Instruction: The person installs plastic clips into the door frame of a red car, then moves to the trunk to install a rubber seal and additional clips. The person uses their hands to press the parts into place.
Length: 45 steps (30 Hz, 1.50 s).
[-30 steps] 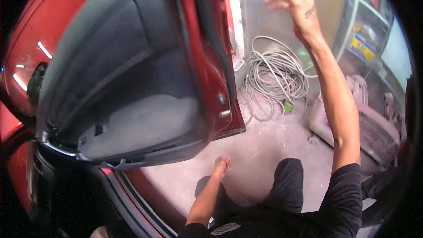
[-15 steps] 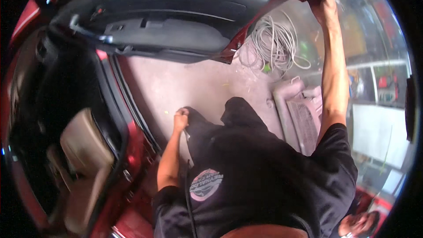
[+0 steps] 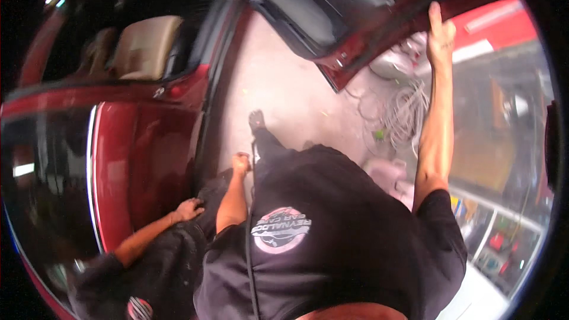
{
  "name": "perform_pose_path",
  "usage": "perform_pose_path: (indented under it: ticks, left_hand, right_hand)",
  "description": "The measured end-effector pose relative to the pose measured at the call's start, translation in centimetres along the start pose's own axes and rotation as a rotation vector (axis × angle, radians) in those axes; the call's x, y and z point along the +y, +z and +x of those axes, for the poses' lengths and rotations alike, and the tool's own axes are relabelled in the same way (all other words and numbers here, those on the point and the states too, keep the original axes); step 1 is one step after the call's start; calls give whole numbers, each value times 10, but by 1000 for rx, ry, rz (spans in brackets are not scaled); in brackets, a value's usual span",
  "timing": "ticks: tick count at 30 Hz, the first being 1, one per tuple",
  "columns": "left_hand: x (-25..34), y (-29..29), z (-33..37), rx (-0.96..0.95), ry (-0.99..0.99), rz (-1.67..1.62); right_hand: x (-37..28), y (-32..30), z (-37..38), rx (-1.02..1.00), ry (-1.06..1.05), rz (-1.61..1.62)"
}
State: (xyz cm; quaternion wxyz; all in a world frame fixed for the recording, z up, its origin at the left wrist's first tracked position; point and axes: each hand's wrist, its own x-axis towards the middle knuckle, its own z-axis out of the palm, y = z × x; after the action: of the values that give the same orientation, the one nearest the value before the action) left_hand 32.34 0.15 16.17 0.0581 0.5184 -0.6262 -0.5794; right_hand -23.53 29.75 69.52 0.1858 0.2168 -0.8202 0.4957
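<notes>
Two bare hands of mine are in view, well apart. The right hand (image 3: 441,38) is raised at the end of a nearly straight arm, at the upper right, and has hold of the edge of the red car door (image 3: 379,26). Its thumb points up along the frame, and the other fingers are bent and partly hidden, so I cannot tell how tightly they close. The door stands swung out from the car, above and ahead of me, with its dark grey inner panel (image 3: 290,12) facing the car's opening.

My left hand (image 3: 240,162) hangs low beside my left thigh, above the pale floor (image 3: 290,77), fingers curled inward. It is too small and blurred for me to tell how far it is closed or whether anything is in it. A dark cord (image 3: 249,249) runs down the front of my black shirt (image 3: 349,231).

To my left, through the opening, a tan seat (image 3: 148,47) shows inside the car. Just beside me on that side is a co-worker in a dark shirt (image 3: 169,255), one hand (image 3: 189,208) near the red body side (image 3: 157,160). Beyond the door's lower corner a coil of grey hose (image 3: 409,109) lies on the floor, near a small green thing (image 3: 379,134). A shelf (image 3: 518,216) stands at the lower right.
</notes>
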Motion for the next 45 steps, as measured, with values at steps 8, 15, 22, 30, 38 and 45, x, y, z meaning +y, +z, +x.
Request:
perform_pose_path:
  ticks: [8, 15, 22, 30, 38, 45]
  left_hand:
    - [23, 55, -45, 47, -130, -31]
    - [57, 42, -71, 202, -57, -298]
    - [-10, 10, -132, 487, -284, -410]
    - [-101, -10, -180, 553, -410, -411]
    - [10, -40, -115, 509, -365, -409]
    - [81, -33, -82, 613, -214, -506]
  right_hand:
    - [-112, 80, -87, -497, -405, -179]
    - [-239, 233, -170, -437, -816, 156]
    - [-302, 356, -209, -555, -866, 310]
    - [-211, 384, -225, -884, -581, 300]
    - [-92, 418, -240, -1167, -486, 201]
    - [59, 461, -263, -1540, -607, 125]
